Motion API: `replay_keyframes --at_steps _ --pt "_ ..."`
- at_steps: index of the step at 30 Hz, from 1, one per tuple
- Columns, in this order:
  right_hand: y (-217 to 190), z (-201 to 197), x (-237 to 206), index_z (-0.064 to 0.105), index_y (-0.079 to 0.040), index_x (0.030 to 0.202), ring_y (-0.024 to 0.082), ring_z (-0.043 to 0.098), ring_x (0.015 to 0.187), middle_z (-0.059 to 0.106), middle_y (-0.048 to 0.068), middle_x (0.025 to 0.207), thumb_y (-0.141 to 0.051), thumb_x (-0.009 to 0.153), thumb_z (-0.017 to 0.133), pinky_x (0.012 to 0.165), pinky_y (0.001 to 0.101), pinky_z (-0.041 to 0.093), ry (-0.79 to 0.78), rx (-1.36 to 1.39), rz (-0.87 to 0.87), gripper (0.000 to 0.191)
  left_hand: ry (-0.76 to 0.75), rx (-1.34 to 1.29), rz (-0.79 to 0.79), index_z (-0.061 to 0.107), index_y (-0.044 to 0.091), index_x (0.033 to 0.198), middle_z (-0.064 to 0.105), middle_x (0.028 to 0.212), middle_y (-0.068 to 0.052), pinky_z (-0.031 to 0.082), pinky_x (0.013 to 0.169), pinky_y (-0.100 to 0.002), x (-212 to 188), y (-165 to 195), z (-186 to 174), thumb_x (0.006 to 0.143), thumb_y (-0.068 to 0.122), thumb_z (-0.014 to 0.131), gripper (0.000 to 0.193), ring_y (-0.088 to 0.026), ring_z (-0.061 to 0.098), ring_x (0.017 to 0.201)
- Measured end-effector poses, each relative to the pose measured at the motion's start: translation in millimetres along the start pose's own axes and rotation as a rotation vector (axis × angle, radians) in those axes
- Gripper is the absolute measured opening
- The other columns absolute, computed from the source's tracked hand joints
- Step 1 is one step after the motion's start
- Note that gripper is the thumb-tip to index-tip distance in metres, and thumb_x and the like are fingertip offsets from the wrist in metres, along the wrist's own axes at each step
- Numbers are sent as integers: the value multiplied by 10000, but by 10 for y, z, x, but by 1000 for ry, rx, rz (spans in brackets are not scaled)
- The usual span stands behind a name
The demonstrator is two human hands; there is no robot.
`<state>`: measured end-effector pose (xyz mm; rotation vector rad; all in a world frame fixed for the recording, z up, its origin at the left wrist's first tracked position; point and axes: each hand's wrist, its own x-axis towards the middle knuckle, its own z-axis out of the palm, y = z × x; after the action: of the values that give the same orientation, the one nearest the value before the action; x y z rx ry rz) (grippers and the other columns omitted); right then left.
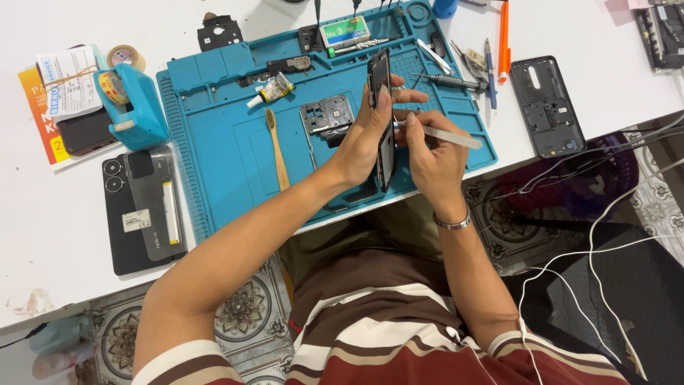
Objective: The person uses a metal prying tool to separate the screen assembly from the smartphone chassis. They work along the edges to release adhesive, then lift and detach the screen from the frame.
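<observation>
Phone (382,107), dark and held on edge near the middle of the frame, stands upright in the left hand (363,139), whose fingers wrap its upper part while the thumb side braces it from the left. Right hand (431,160) is closed around a flat pale prying tool (445,135), its tip meeting the phone's right edge; a metal bracelet (454,222) circles that wrist. Under both hands lies a blue work mat (214,150) on a white table (57,235). On the mat, just left of the hands, sit a bare metal phone frame (326,117), a wooden-handled brush (276,146) and a small glue tube (273,90). A screwdriver (449,81) lies on the mat at upper right. Off the mat to the right rests a black back cover (547,105); to the left are a blue tape dispenser (132,103) and a dark phone with a clear case on it (142,210).
</observation>
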<state>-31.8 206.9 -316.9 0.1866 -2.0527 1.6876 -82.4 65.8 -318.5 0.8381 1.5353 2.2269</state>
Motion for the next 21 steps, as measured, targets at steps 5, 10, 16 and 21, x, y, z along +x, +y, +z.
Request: replay_keyframes --at_steps 5,10,16,21 --pt "-23 -4 3 696 46 990 107 702 766 743 87 869 -103 1074 608 701 246 581 -15 -9 -10 192 -3 2 1 309 136 1445 546 1380 -125 555 952 -361 14 -4 -11 1054 691 293 679 -215 605 1209" --pt "-29 -4 3 701 45 977 107 699 738 737 79 824 -104 1070 619 686 242 574 -11 -45 7 194 3 32 -3 303 137 1450 541 1380 -125 561 968 -374 9 -6 -5 1048 697 282 689 -221 599 1203" --pt "-29 3 0 701 48 983 108 697 748 734 81 830 -106 1066 625 692 242 580 -8 -39 8 191 8 49 2 295 130 1460 544 1386 -133 559 1005 -389 -3 15 -3 1057 696 275 695 -232 601 1204" --pt "-39 0 -2 695 44 958 108 717 746 748 86 837 -112 1069 621 687 243 587 0 -43 7 205 16 31 -19 287 120 1458 543 1356 -137 585 961 -382 8 43 17 1035 708 266 725 -232 621 1203"
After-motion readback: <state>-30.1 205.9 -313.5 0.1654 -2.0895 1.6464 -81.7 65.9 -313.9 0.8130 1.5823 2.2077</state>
